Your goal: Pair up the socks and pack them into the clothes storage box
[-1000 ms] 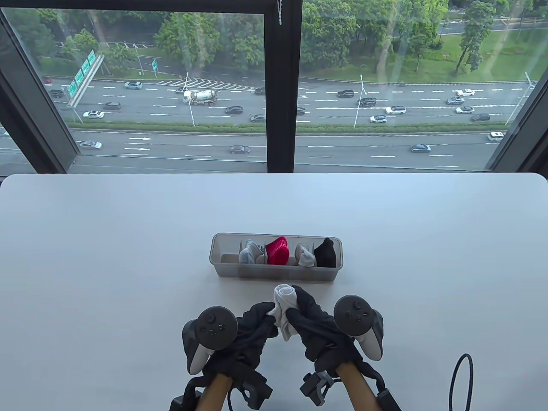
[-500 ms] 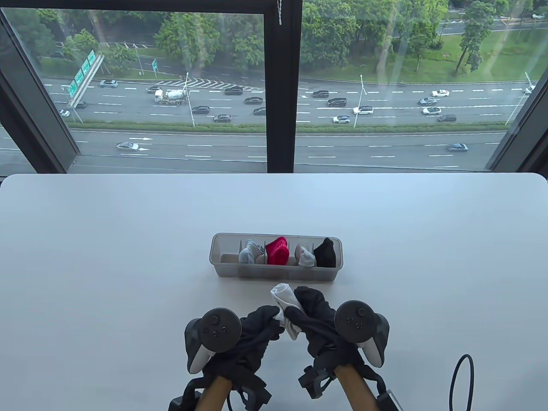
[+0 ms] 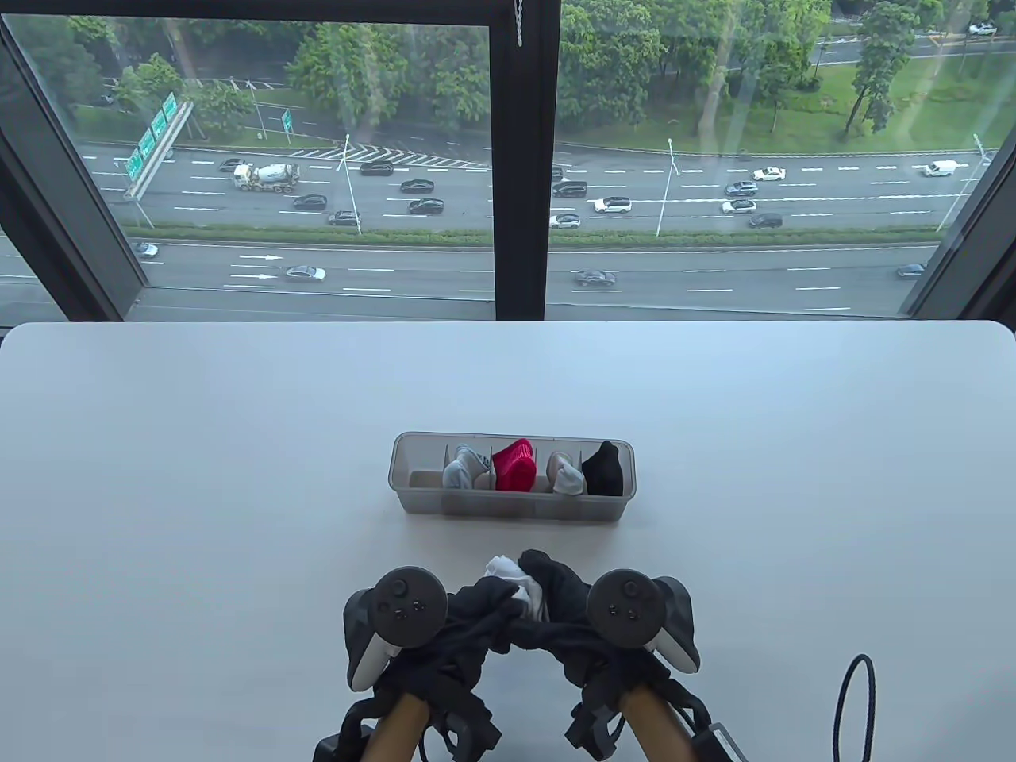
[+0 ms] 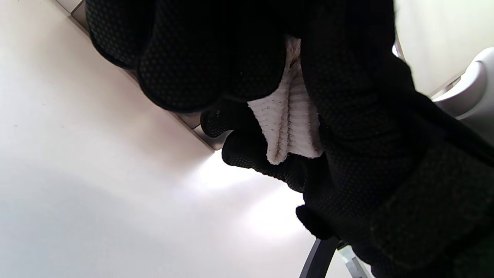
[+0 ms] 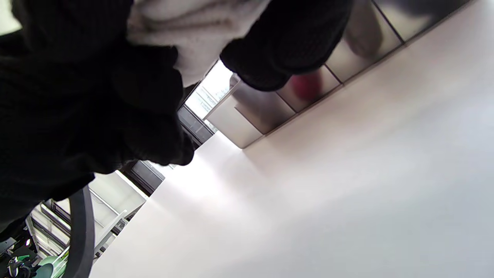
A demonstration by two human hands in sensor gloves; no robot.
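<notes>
1. White socks [image 3: 516, 583]: a bundled white pair, ribbed cuff visible in the left wrist view, was held between both hands just above the table, near the front wall of the storage box and not yet in it
2. Left hand [image 3: 476, 615]: black gloved fingers were curled round the left side of the white socks, grasping them; the ribbed fabric showed between finger and thumb in the left wrist view
3. Right hand [image 3: 563, 603]: fingers were curled over the right side and top of the white socks, likewise grasping them
4. Storage box [image 3: 512, 504]: a translucent grey box with dividers stood on the table just beyond the hands; its leftmost compartment [image 3: 425, 468] held no sock
5. Box contents, left to right: a grey-and-white pair [image 3: 464, 468], a red pair [image 3: 514, 466], a light grey pair [image 3: 567, 475] and a black pair [image 3: 605, 470], each upright in its own compartment
6. Table [image 3: 198, 476]: a white surface bearing the box
7. Black cable [image 3: 857, 706]: a loop lay at the near right of the table, well apart from the box
</notes>
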